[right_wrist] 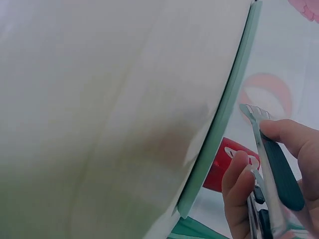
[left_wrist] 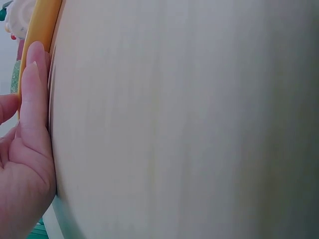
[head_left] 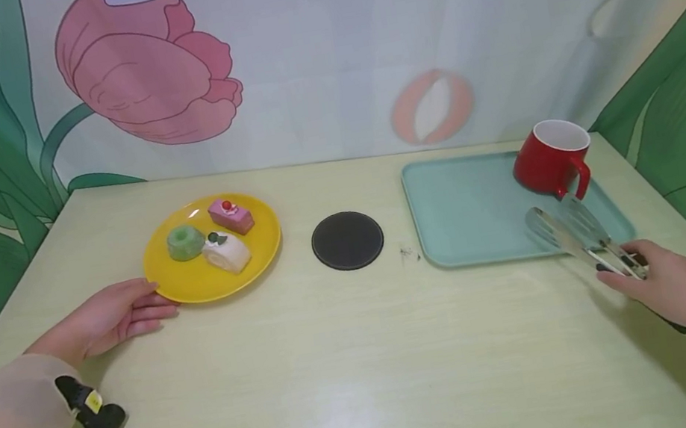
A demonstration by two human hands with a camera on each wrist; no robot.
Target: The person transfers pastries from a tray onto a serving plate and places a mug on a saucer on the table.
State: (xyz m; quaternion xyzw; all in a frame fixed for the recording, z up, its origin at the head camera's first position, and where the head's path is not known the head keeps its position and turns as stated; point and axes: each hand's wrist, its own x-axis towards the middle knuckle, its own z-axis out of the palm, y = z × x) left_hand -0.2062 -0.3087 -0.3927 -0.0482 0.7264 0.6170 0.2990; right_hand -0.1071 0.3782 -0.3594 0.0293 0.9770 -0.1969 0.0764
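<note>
At the left of the head view, my left hand (head_left: 121, 315) pinches the near-left rim of a yellow plate (head_left: 260, 247). Its thumb lies on top and its fingers go under the rim (left_wrist: 42, 25). The plate carries a green ring-shaped cake (head_left: 186, 242), a white cake roll (head_left: 227, 252) and a pink cake slice (head_left: 231, 216) with a red topping. My right hand (head_left: 673, 276) grips metal food tongs (head_left: 568, 240) with dark handles (right_wrist: 281, 172). The tongs' ends are apart, hold nothing and overlap the near-right part of a light teal tray (head_left: 465, 212) in the head view.
A red mug (head_left: 542, 162), white inside, stands at the tray's far right corner, close beyond the tongs. Between plate and tray lies a round black coaster (head_left: 347, 240). Small dark marks (head_left: 409, 254) show on the pale table (head_left: 341, 366). A printed curtain (head_left: 317, 59) hangs behind.
</note>
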